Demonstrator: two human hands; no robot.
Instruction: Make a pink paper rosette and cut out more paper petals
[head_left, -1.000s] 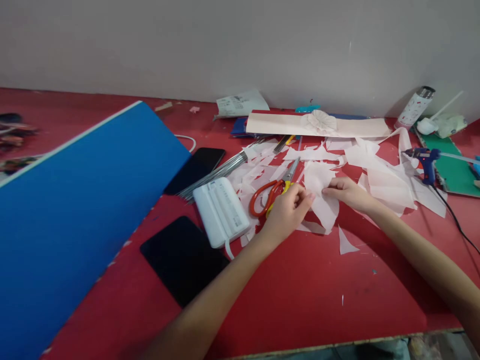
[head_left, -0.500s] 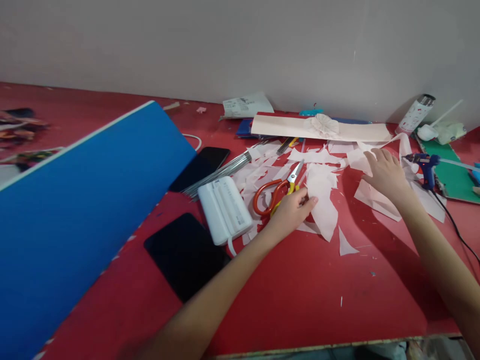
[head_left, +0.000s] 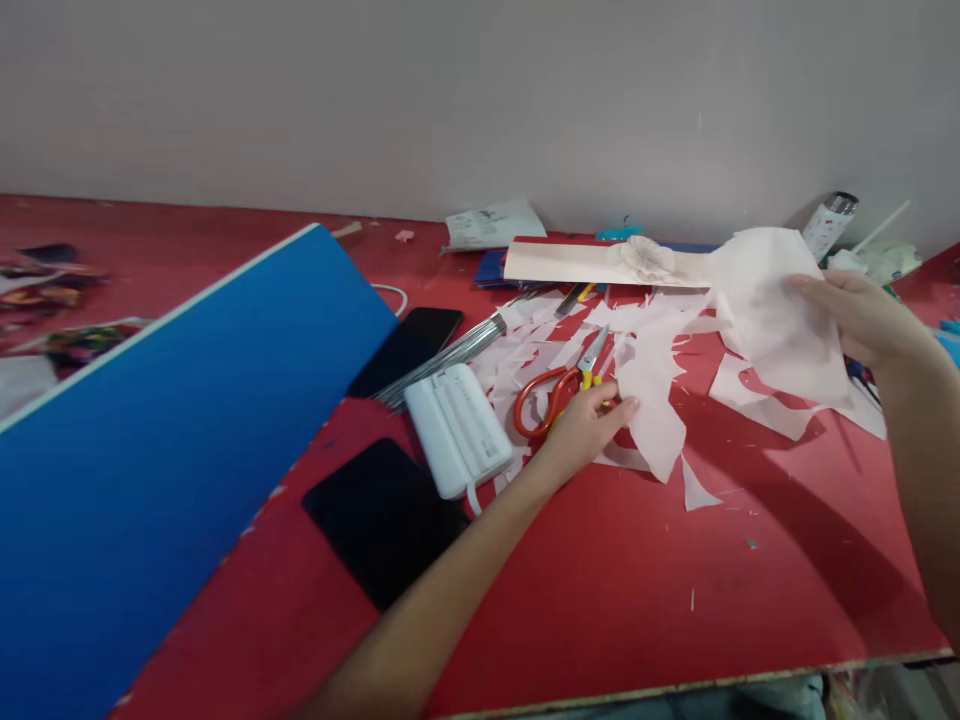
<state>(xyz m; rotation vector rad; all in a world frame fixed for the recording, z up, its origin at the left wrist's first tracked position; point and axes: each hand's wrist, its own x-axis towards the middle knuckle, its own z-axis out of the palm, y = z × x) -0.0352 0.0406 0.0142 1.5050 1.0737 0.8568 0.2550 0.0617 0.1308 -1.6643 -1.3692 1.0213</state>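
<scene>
The right hand (head_left: pixel 862 318) pinches a pink tissue sheet (head_left: pixel 772 320) aloft, near the fingertips. The left hand (head_left: pixel 585 435), fingers pressed together, lies just beside the scissors (head_left: pixel 551 400). Risk: excess pull on the pinched sheet can tear it — or drag loose tissue scraps (head_left: pixel 525 350) toward the blades.

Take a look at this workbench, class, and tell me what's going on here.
One person is working with bare hands at a red table. The right hand holds up a pale pink sheet, while the left hand is beside orange-handled scissors and a pink strip. Pink scraps lie scattered around them. A pleated rosette sits on a long pale band.
</scene>
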